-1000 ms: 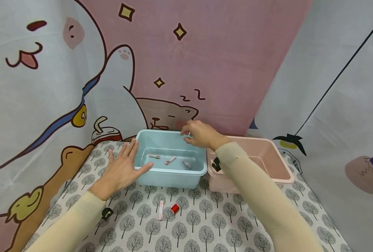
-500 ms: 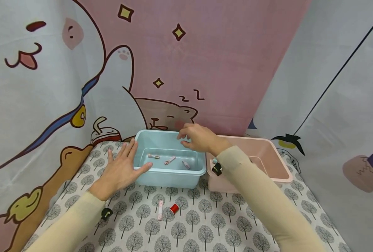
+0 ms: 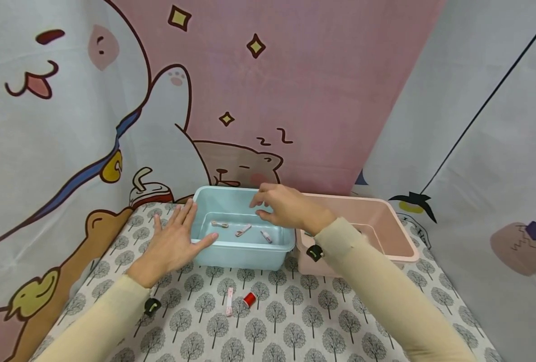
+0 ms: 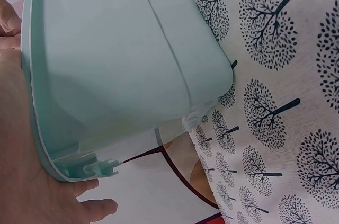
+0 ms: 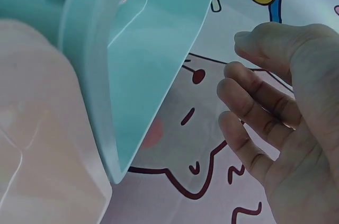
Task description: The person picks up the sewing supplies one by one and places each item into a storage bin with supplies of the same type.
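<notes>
In the head view my left hand (image 3: 173,244) rests on the left rim of a light blue plastic bin (image 3: 245,254), fingers straight and spread. The left wrist view shows this hand along the bin's rim. My right hand (image 3: 288,206) hovers over the bin's back right part, fingers loosely bent. The right wrist view shows nothing between its thumb and fingers. On the bin's floor lie a small pale pink clip-like piece (image 3: 220,224), a similar piece (image 3: 243,230) in the middle, and a short whitish-pink piece (image 3: 266,236) at the right. Their exact kind is too small to tell.
A pale pink bin (image 3: 381,226) stands against the blue bin's right side, partly hidden by my right forearm. In front, on the tree-print cloth (image 3: 313,322), lie a red thread spool (image 3: 249,300) and a narrow pink-and-white strip (image 3: 229,301). A printed curtain (image 3: 322,90) hangs behind.
My right hand has drifted left and slightly down over the blue bin, holding nothing visible. My left hand stays on the rim. The spool and the strip lie unmoved.
</notes>
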`<state>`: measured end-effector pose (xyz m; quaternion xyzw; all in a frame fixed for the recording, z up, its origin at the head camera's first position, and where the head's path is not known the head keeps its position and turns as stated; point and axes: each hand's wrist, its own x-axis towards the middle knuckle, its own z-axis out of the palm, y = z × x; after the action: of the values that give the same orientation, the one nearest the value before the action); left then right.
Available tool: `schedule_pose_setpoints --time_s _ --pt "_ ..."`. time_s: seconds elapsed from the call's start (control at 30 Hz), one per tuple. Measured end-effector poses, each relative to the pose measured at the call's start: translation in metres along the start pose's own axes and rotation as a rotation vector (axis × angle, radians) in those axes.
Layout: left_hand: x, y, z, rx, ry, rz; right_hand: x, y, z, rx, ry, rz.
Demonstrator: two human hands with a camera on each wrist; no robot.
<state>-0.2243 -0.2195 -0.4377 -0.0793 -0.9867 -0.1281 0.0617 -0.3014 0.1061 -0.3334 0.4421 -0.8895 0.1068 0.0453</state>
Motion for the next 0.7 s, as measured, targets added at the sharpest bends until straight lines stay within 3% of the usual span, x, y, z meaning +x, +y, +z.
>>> schedule_pose_setpoints --time_s 0.7 --pt "0.001 -0.001 0.0 -0.001 0.001 -0.003 -0.022 -0.015 0.016 -0.027 0.094 -0.158"
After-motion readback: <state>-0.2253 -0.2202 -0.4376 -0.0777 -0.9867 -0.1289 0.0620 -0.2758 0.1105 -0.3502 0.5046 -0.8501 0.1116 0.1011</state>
